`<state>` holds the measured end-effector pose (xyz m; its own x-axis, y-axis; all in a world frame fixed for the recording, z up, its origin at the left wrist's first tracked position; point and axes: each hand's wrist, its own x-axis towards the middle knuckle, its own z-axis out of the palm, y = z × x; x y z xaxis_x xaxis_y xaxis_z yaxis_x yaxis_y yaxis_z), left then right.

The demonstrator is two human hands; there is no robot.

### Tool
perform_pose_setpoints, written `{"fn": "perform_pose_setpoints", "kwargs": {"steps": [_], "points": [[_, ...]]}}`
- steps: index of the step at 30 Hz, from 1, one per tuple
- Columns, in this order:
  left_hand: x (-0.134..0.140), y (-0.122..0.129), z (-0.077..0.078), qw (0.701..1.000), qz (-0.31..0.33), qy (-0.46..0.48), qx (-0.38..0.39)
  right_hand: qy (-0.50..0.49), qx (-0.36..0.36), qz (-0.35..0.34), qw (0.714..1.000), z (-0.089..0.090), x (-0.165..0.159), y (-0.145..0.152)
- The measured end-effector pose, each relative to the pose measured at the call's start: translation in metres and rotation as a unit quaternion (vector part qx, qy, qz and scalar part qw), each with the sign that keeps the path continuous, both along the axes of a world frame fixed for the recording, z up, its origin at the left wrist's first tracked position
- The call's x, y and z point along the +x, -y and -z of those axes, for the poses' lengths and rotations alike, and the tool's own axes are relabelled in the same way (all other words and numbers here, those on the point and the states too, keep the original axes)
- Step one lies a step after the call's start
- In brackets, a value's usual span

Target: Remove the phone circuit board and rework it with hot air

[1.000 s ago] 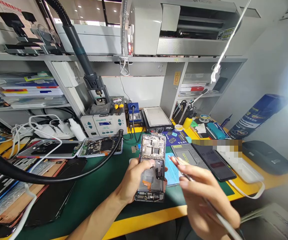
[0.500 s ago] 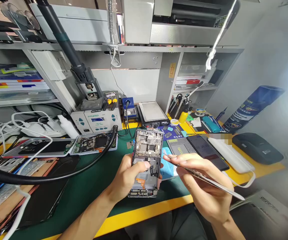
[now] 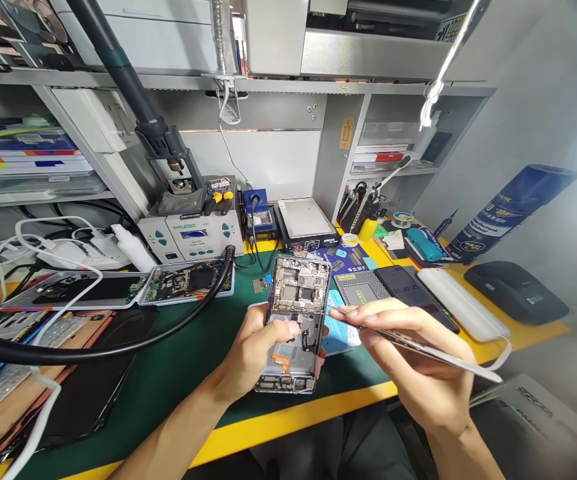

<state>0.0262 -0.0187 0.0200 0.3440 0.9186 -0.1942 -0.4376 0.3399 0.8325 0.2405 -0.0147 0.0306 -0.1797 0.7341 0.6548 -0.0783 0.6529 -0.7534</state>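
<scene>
My left hand [image 3: 257, 341] is wrapped around an opened smartphone [image 3: 299, 285], its thumb lying across the middle of the inside. Bare circuit boards show in the upper half, and an orange flex cable [image 3: 281, 361] lies lower down. The phone is held tilted above the green mat [image 3: 168, 380]. To its right, my right hand [image 3: 421, 367] grips a slim metal tool that looks like tweezers [image 3: 461, 360]. The tool's tip is by the phone's right edge; I cannot tell whether they touch. Its wide end points to the lower right.
A black hose [image 3: 183, 333] arcs across the left side from a rework station [image 3: 191, 237]. Opened devices [image 3: 188, 283] lie behind it. At right are a dark phone [image 3: 408, 293] showing a timer, a white bar [image 3: 461, 303], and a blue spray can [image 3: 511, 213].
My right hand and the tweezers have shifted slightly right. The phone has moved a little right in the picture, with my left hand still around it. The camera view has tilted slightly.
</scene>
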Motion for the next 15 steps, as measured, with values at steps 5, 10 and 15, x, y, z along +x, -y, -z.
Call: {"fn": "perform_pose_setpoints", "kwargs": {"steps": [5, 10, 15], "points": [[0.000, 0.000, 0.001, 1.000, 0.010, 0.016, -0.020, 0.017, -0.025, -0.028, 0.999, -0.005, 0.006, -0.007], [-0.001, -0.002, 0.000, 0.999, 0.023, 0.025, -0.037, 0.007, -0.053, -0.043, 0.998, -0.009, 0.009, -0.011], [-0.002, -0.003, -0.002, 0.998, 0.033, 0.024, -0.046, 0.005, -0.066, -0.034, 0.997, -0.008, 0.010, -0.013]]}}
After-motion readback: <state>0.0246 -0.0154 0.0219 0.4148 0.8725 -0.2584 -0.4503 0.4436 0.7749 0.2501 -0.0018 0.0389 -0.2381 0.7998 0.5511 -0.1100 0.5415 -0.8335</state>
